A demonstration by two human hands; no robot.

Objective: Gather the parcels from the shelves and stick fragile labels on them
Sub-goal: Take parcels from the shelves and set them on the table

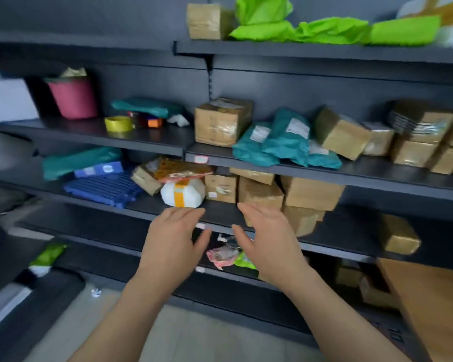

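White rounded parcel strapped with orange tape (182,193) sits at the front of the dark grey metal shelf (220,214), just past the fingertips of my left hand (171,241). Near, not touching. Right beside it on the right is a small brown cardboard box with a white sticker (221,188). Next is a taped brown cardboard box (260,195), directly ahead of the fingertips of my right hand (266,244). Can't tell if they touch it: motion blur. Larger brown cardboard box (311,192) further right.

Left hand: palm down, fingers straight and together, thumb splayed right, holding nothing. Right hand: palm turned inward toward the left one, fingers extended and relaxed, thumb out, holding nothing. Both forearms are bare, reaching up and forward from the bottom of the view. The hands are near each other with a gap between, over the shelf's front edge.

Shelf above: teal plastic mailer bags (280,142) with white labels. Left bay: pink plastic bucket (72,97), yellow tape roll (118,123), blue slatted plastic panel (102,188).
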